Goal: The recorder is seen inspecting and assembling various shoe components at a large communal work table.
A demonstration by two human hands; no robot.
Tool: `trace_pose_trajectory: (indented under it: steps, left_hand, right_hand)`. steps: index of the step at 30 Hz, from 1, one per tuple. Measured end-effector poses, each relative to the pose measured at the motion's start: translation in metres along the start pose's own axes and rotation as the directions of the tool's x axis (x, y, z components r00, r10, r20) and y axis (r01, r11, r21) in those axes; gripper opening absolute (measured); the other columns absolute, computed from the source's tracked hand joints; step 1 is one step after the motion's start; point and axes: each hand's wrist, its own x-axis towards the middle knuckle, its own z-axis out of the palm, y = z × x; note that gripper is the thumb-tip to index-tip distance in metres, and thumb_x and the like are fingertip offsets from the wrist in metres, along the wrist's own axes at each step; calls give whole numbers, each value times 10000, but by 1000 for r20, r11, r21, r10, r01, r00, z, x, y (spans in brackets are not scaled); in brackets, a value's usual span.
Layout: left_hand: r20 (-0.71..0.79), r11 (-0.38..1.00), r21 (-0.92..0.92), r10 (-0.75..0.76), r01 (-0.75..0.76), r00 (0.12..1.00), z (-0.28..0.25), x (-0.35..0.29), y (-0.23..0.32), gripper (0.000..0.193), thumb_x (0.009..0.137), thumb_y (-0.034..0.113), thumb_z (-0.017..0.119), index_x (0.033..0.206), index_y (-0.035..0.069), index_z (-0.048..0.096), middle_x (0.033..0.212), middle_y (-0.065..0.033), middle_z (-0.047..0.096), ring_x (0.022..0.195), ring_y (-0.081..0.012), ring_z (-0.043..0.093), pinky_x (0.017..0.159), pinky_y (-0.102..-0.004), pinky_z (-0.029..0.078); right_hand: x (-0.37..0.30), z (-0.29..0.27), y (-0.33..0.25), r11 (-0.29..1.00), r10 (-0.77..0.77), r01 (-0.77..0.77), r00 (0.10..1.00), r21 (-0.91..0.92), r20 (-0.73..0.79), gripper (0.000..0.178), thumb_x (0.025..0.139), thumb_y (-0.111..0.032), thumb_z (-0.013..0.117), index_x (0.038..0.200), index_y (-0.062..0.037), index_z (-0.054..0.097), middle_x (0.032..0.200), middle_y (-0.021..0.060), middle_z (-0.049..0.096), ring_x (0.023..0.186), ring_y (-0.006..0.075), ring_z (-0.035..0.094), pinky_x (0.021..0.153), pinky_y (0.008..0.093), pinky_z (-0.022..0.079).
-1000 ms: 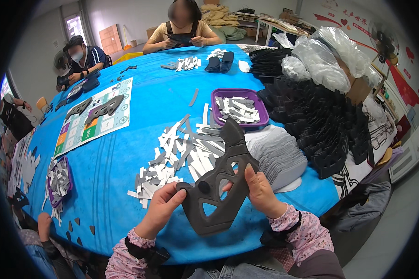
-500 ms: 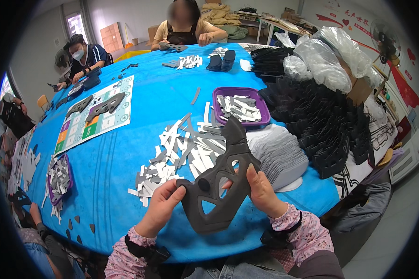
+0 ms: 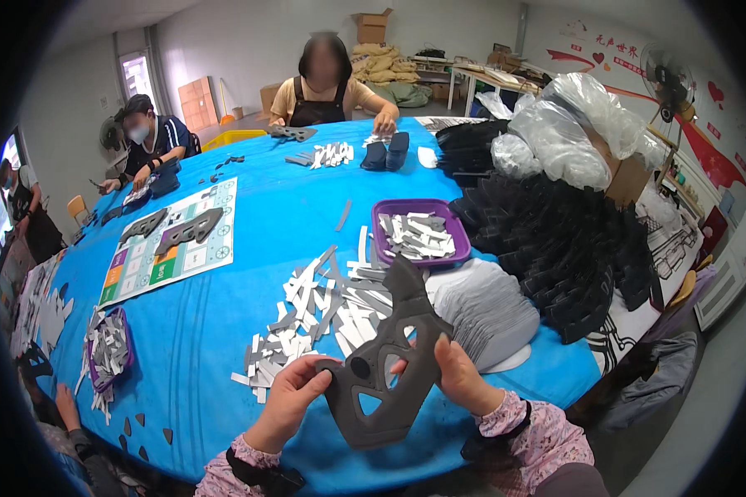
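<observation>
Both my hands grip one dark grey foam piece (image 3: 420, 371), an angular shape with several cut-out holes and a narrow upper arm. It is tilted up over the near edge of the table. My left hand (image 3: 288, 403) pinches its left corner between thumb and fingers. On the right side, my right hand (image 3: 466, 378) is closed on the edge, thumb in front, with a fingertip showing through the middle hole. A dark round spot lies on the piece near the left corner. Just beyond it spreads a loose heap of white and grey strips (image 3: 307, 311).
A purple basket (image 3: 425, 262) of strips stands beyond the piece, beside a fanned stack of grey sheets (image 3: 485, 311). Black foam parts (image 3: 547, 248) and plastic bags (image 3: 564, 137) crowd the right. A printed board (image 3: 174, 269) and another purple basket (image 3: 128, 340) lie left. Co-workers sit around.
My view has tilted up, so the table and my hands sit lower in the picture. Both hands keep the same hold on the foam piece.
</observation>
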Motion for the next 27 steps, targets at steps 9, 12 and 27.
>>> trace_pose_trajectory:
  steps: [9, 12, 27]
  left_hand:
    - [-24, 943, -320, 86, -89, 996, -10, 11, -9, 218, 902, 151, 547, 1098, 56, 544, 1027, -34, 612, 930, -149, 595, 846, -321, 464]
    - [46, 932, -340, 148, -124, 988, -7, 13, -3, 185, 913, 149, 523, 1076, 65, 555, 1049, -44, 611, 962, -167, 596, 877, -359, 467]
    - [-15, 946, -311, 87, -87, 996, -12, 7, -11, 213, 922, 172, 510, 1110, 75, 536, 1029, -39, 609, 956, -150, 589, 856, -350, 476]
  right_hand:
    - [12, 5, 14, 970, 242, -242, 961, -20, 136, 655, 934, -552, 231, 1210, -23, 500, 1079, 84, 594, 937, 154, 577, 763, 289, 468]
    - [11, 11, -2, 913, 404, -356, 859, -201, 314, 534, 951, -453, 312, 1213, -20, 479, 1097, 129, 582, 910, 186, 598, 705, 280, 502]
    - [4, 13, 2, 864, 460, -503, 774, -18, 435, 500, 944, -424, 306, 1223, -31, 437, 1081, 179, 590, 827, 213, 624, 584, 287, 537]
